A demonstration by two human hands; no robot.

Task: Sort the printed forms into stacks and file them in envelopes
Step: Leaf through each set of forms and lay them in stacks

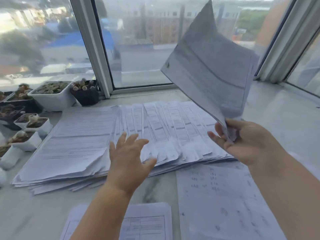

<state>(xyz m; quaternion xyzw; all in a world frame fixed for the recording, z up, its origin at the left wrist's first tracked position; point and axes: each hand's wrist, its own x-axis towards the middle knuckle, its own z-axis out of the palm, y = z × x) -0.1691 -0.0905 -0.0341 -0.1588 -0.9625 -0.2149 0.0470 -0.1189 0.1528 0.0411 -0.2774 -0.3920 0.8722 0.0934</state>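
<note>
A sheaf of forms (213, 61) is pinched at its lower corner in the grip of the right hand (245, 141), long axis rising up and left toward the window (138, 49). The left hand (129, 155) is spread open, fingers straight, over the fanned stack (169, 129) on the table (34, 213). A second stack (72, 144) lies just left (overlapped by the fan). Two more sheets, (223, 201) and (149, 222), lie nearer. Several plant pots (52, 99) are crowded at the left edge.
</note>
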